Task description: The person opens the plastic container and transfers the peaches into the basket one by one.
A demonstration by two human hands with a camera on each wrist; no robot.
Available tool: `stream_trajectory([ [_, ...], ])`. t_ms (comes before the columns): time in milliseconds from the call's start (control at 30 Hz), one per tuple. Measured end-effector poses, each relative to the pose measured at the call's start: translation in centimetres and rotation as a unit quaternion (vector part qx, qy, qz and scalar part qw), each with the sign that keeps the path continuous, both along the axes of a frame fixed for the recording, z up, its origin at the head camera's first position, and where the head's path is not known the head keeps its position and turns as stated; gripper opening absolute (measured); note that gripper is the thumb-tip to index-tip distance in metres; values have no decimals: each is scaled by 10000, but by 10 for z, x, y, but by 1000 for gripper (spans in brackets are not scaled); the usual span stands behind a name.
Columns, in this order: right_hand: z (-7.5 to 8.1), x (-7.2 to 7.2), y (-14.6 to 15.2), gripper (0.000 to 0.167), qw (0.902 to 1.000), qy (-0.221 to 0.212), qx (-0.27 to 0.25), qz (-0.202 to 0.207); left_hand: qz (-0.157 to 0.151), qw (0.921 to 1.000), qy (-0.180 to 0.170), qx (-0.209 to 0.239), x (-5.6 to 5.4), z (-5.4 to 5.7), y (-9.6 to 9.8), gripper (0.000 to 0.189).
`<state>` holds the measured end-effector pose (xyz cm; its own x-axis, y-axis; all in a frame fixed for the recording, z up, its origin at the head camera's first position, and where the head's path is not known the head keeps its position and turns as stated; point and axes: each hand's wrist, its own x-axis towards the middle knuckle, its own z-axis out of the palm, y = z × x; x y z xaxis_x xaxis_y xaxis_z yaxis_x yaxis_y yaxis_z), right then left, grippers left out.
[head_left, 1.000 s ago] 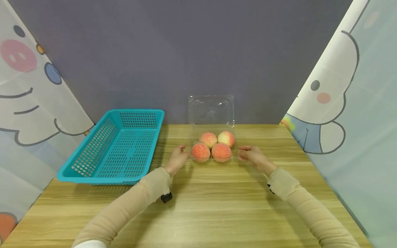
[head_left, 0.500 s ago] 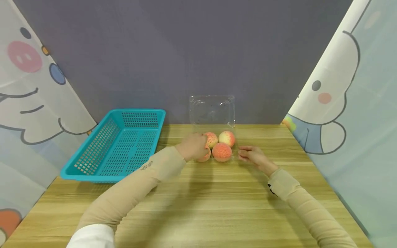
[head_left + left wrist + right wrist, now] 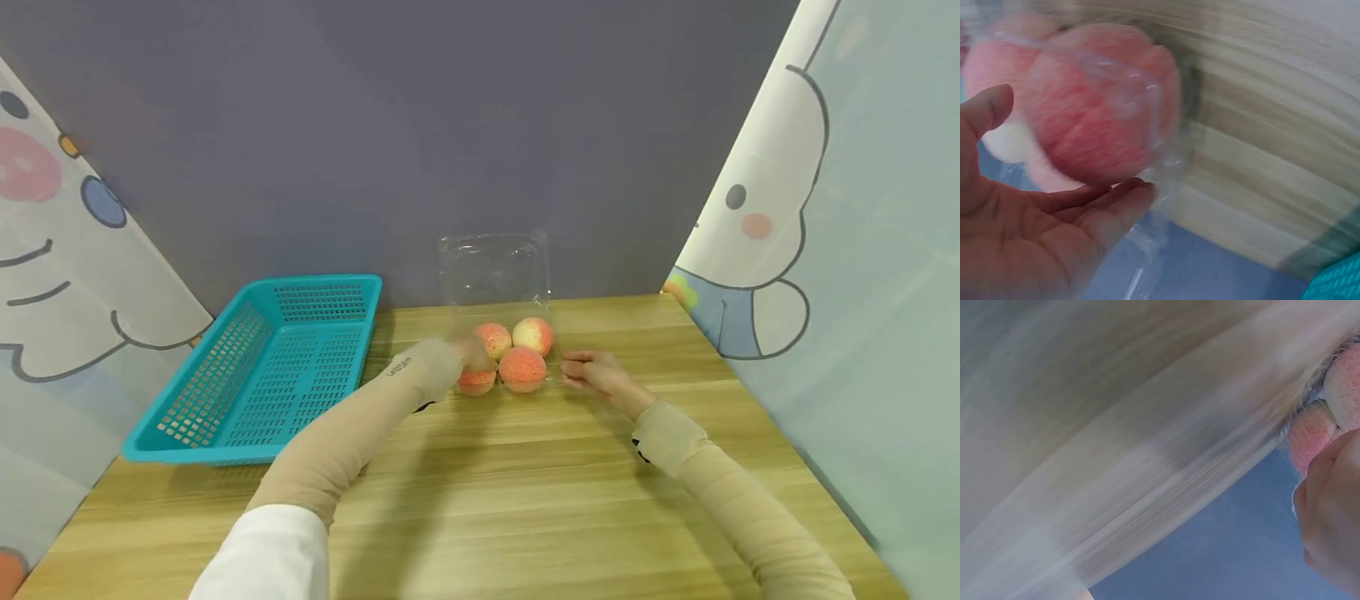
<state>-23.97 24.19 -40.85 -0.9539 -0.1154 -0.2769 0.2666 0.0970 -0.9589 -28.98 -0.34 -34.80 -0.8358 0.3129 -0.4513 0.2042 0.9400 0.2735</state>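
Note:
Several pink and yellow peaches sit in a clear plastic box, its lid [image 3: 497,271] raised at the back. My left hand [image 3: 469,352] is over the front left peach [image 3: 476,384] and partly covers it. In the left wrist view its fingertips are right at the underside of that peach [image 3: 1094,119], with the thumb [image 3: 994,106] standing apart from it. My right hand [image 3: 604,379] pinches the box's right edge; in the right wrist view the curled fingers [image 3: 1322,487] are beside the peaches. A reddish peach [image 3: 522,370] sits at front right, a paler one [image 3: 533,335] behind it.
A turquoise slotted basket [image 3: 142,450] stands on the wooden table [image 3: 510,508] left of the box. Behind the table rises a dark grey panel [image 3: 480,125]. Cartoon-printed sheets [image 3: 885,333] hang at both sides.
The left hand has moved right from the box's left edge to over the front left peach. The right hand has stayed at the box's right edge. The head view has shifted slightly.

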Motion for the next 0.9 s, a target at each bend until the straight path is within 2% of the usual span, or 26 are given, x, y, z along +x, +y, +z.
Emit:
stream_trajectory([
  [33, 0, -1, -1, 50, 10000, -17, -24, 10, -144, 9997, 90, -189, -1, -1, 5, 53],
  [133, 0, -2, -3, 50, 9999, -69, -112, -44, -50, 9988, 107, -465, 2, -4, 9, 51],
  [233, 0, -2, -3, 50, 9997, -83, -164, -139, 38, 9993, 53, -356, 7, -3, 7, 47],
  [367, -2, -3, -4, 50, 9997, -55, -197, -167, 52, 9993, 104, -350, 9, -4, 5, 40],
  [500, -3, -4, -5, 49, 9996, -80, -227, -174, 107, 9994, 160, -275, 10, -5, 5, 41],
  [733, -2, -3, -3, 51, 9984, -267, -461, -212, -84, 9980, 461, -435, 4, -13, 9, 38],
  [900, -3, -2, -2, 51, 9968, -348, -703, -181, 8, 9978, 472, -467, 2, -15, 10, 35],
])
